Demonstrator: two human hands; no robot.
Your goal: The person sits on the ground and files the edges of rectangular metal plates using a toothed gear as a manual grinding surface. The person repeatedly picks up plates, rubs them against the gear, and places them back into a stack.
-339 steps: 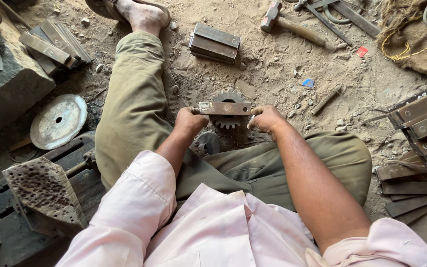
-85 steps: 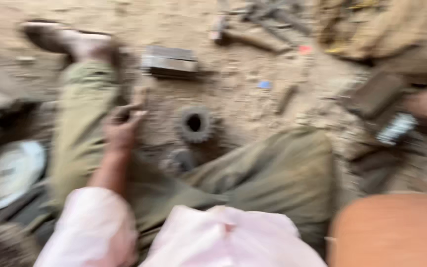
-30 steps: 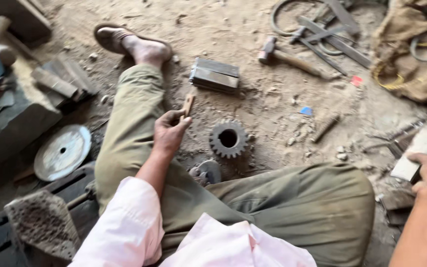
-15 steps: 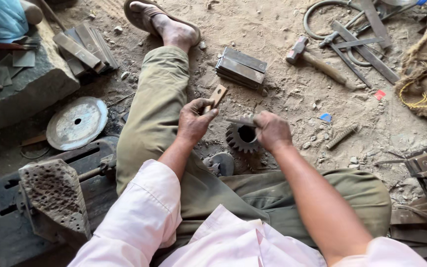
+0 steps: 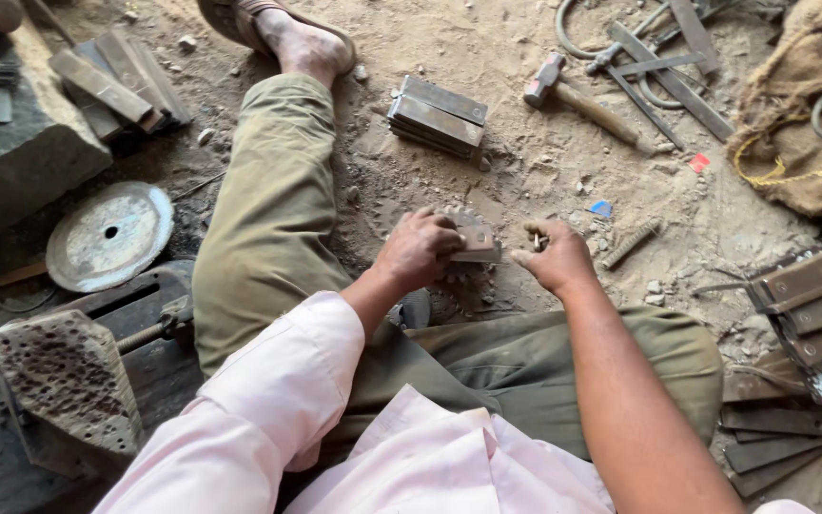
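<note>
I sit on a dirt floor with my legs spread. A toothed metal gear (image 5: 459, 221) lies on the ground between them, mostly hidden. My left hand (image 5: 419, 249) presses a flat metal bar (image 5: 479, 249) down across the gear's top. My right hand (image 5: 556, 257) hovers just right of the gear, its fingers pinched on a small thin metal piece (image 5: 537, 238). A second, darker round part (image 5: 417, 306) sits near my left wrist.
A stack of flat metal bars (image 5: 438, 114) lies ahead, a hammer (image 5: 577, 97) beyond it to the right. A round metal disc (image 5: 110, 236) and a heavy vise (image 5: 59, 381) are at left. More bars (image 5: 815, 305) are piled at right, with a sack (image 5: 801, 143) behind.
My left hand has come down from holding the bar up and now lays it across the gear. My right hand has moved off the gear to its right side, now pinching a small piece.
</note>
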